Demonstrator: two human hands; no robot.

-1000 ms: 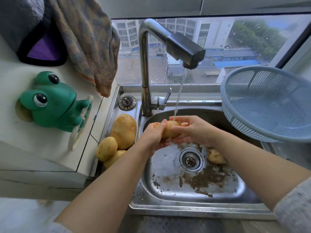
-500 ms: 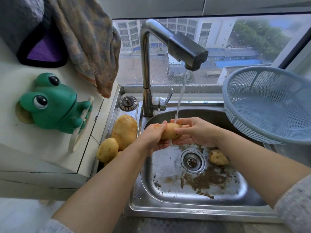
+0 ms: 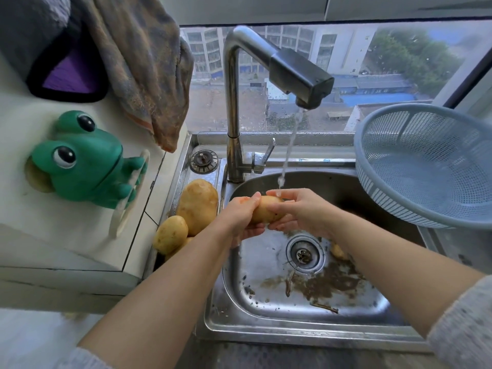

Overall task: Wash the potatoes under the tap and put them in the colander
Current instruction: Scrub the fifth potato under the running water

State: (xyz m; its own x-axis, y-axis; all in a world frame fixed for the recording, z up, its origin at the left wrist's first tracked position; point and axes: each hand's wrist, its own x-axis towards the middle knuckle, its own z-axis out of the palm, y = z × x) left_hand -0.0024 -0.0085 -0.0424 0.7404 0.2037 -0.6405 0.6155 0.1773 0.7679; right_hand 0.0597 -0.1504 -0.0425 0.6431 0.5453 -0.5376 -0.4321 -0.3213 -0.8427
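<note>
Two grips clamp one potato under the running tap, left hand and right hand both curled round it above the muddy sink, blue colander alongside.

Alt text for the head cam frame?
A left hand and a right hand hold a potato under the running tap, above a dirty steel sink. Other potatoes lie on the ledge left of the basin, another potato lies in it, and an empty blue colander sits at right.
</note>
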